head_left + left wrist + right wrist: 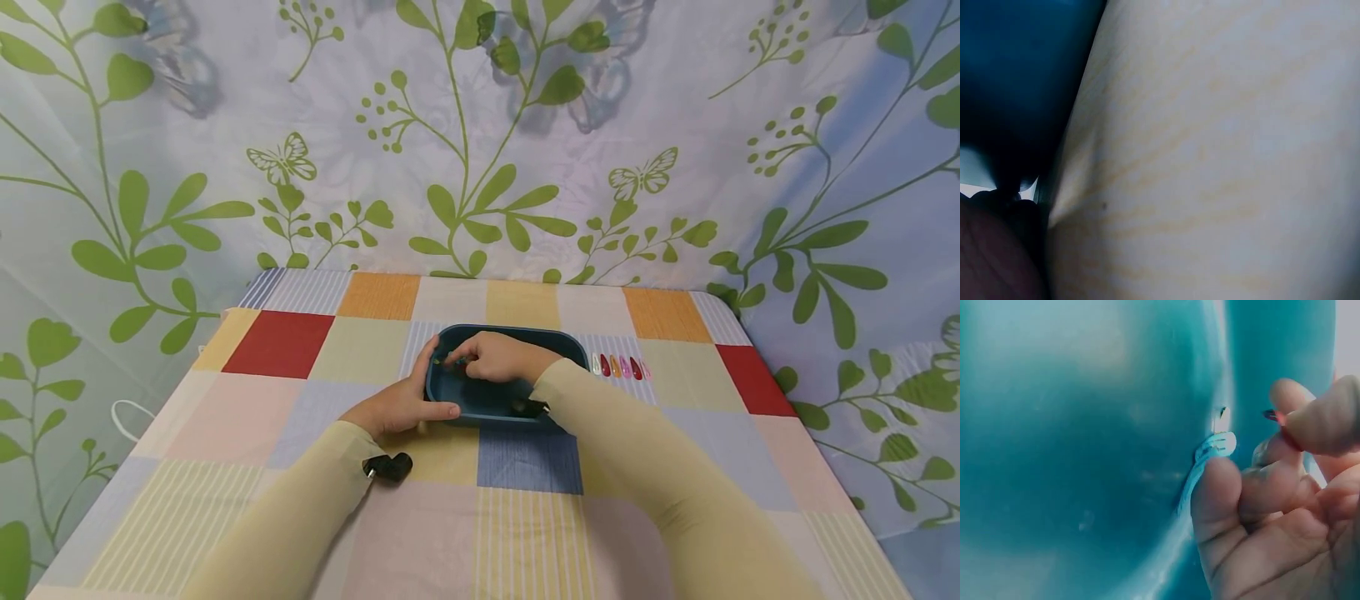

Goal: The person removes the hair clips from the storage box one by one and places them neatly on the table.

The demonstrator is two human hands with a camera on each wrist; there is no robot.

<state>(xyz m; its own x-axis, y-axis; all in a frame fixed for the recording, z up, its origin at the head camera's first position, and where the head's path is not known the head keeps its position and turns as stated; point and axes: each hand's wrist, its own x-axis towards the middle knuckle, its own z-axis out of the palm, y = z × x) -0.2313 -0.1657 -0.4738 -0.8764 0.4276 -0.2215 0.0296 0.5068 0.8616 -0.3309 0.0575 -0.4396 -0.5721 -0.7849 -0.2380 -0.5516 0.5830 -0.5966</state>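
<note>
Tray [480, 402] on table [405, 533], clips [625, 367] at right

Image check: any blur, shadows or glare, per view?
Head: mostly crisp, soft shadows on the tablecloth beside both sleeves. Left wrist: tablecloth blurred, tray mostly dark. Right wrist: pale, hazy glare on the tray; right hand fairly clear, small red clip between its fingertips too soft for detail.
</note>
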